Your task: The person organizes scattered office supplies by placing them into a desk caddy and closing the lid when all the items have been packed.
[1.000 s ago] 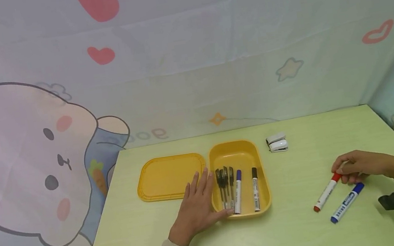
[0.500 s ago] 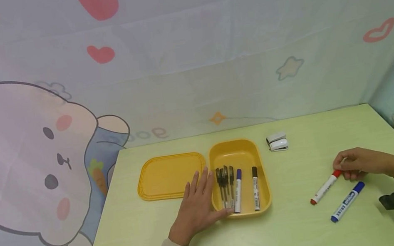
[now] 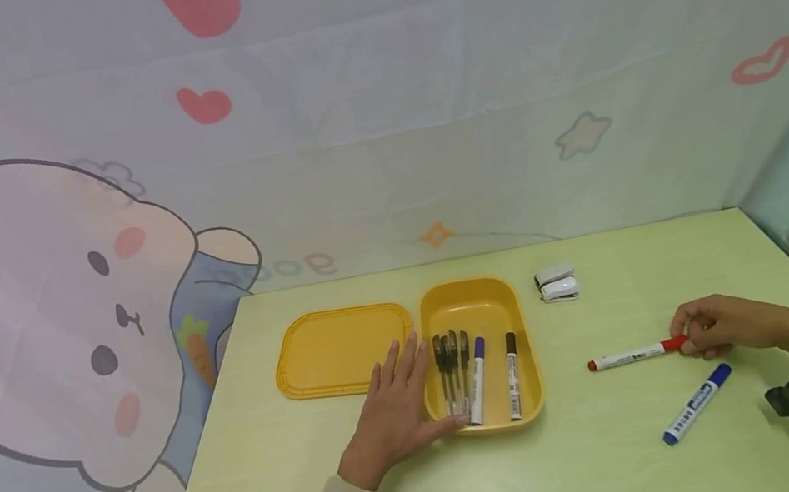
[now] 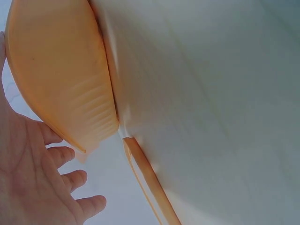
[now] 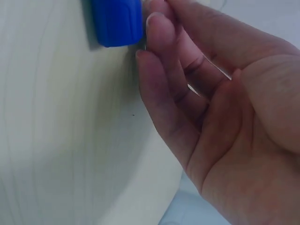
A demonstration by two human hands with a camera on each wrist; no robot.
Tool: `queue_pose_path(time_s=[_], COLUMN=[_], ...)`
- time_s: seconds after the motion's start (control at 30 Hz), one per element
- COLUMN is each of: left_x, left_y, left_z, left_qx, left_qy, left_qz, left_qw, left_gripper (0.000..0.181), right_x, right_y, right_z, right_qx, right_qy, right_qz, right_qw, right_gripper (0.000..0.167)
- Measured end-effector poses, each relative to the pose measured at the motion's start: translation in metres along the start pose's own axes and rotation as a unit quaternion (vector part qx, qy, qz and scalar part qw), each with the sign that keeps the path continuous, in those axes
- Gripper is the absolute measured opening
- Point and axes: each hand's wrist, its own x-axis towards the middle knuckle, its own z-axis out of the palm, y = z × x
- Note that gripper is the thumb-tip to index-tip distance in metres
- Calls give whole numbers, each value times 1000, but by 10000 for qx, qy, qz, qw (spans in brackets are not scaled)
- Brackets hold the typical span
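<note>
My right hand (image 3: 742,325) pinches a red marker (image 3: 633,356) by its red cap, and the marker points left over the table. Just below it lies a blue marker (image 3: 697,404); its blue cap (image 5: 118,21) shows close to the fingertips in the right wrist view. My left hand (image 3: 392,419) rests with spread, straight fingers along the left rim of the yellow box (image 3: 478,301), its thumb at the front corner. Inside the box lie several black-capped pens (image 3: 453,372), a purple-capped marker (image 3: 477,381) and a black-capped marker (image 3: 512,376).
A yellow lid (image 3: 345,352) lies flat to the left of the box. Behind the box, on its right, is a small white stapler (image 3: 556,284). A printed cloth (image 3: 382,155) hangs along the table's back edge.
The red marker has swung from a slant to nearly level, its free end turning up and left. My right hand has shifted slightly right. My left hand stays at the box.
</note>
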Motion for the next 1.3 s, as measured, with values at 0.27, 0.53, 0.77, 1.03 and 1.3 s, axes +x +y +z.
queue_pose_path(time_s=[0.27, 0.53, 0.77, 1.03, 1.3], left_x=[0, 0, 1, 0, 1], left_y=[1, 1, 1, 0, 0], left_z=[0, -1, 0, 1, 2], left_qx=[36, 86, 138, 197, 198], left_qy=[3, -57, 38, 44, 54], left_qz=[11, -45, 23, 15, 0], left_qw=[10000, 9999, 9999, 9998, 9998], left_gripper=[117, 117, 117, 117, 117], right_x=[-3, -6, -7, -5, 3], right_y=[-3, -9, -15, -20, -23], right_z=[-1, -1, -3, -2, 0], right_qx=[-100, 330, 353, 523, 563], right_qy=[122, 514, 792, 721, 619], right_qz=[-18, 151, 149, 112, 105], right_qw=[9999, 9980, 9961, 9960, 9964], right_gripper=[14, 24, 33, 32, 32])
